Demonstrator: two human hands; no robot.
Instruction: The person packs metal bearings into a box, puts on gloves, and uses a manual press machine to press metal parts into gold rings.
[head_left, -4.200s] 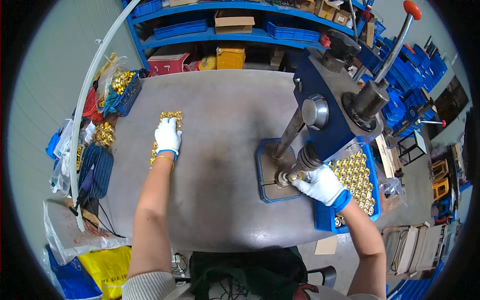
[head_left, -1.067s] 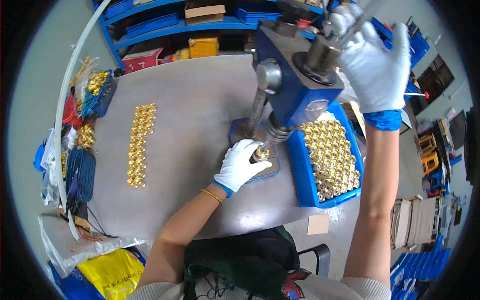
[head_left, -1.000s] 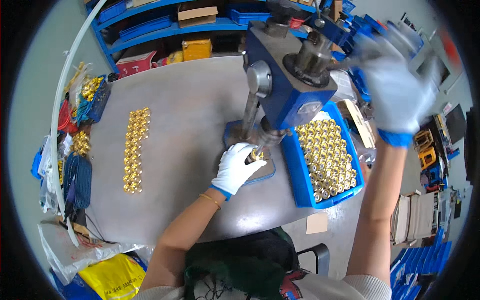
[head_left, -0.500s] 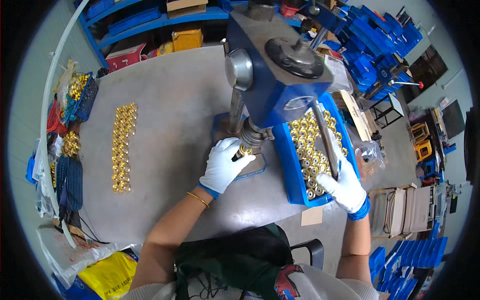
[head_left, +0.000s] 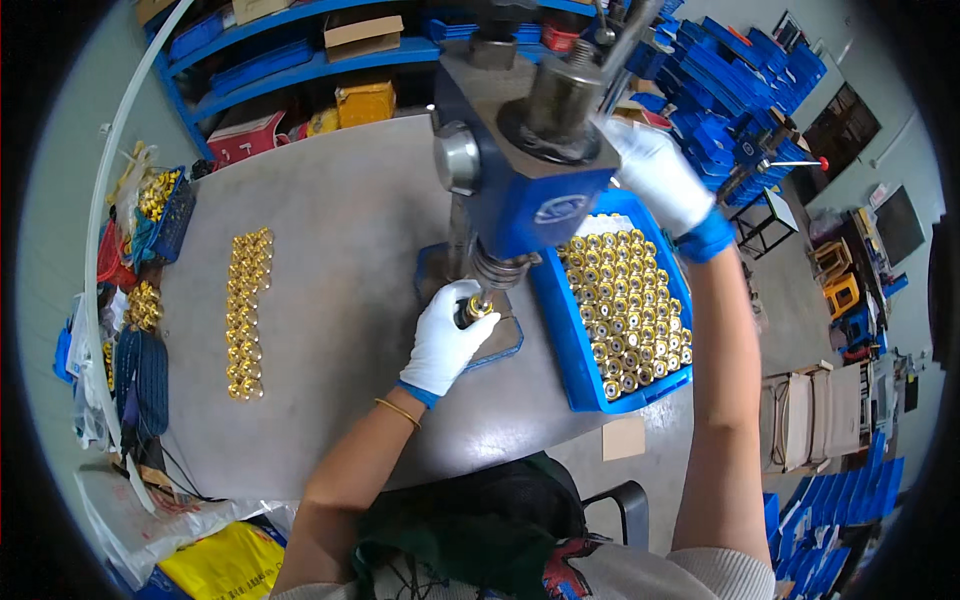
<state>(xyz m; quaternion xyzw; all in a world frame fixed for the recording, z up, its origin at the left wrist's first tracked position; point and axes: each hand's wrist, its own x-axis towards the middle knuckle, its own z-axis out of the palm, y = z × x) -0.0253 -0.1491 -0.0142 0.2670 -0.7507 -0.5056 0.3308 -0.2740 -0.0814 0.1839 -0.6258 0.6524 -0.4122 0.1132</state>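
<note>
My left hand, in a white glove, closes its fingers round a small round brass-coloured fitting. It holds this piece under the spindle of a blue hand press, over the base plate. My right hand, also gloved and smeared by motion, is raised beside the press head. Its fingers are closed at the metal press lever, though the grip is partly blurred. Below the right forearm, a blue tray holds rows of brass fittings with dark centres.
On the grey table, a block of brass fittings stands in rows to the left. Baskets with yellow parts line the left edge. Blue shelving with boxes runs along the back. Folding chairs stand at right.
My right hand has swung up and away from beside the tray with the press lever, uncovering the fittings there. My left hand stays under the spindle, still gripping the brass fitting.
</note>
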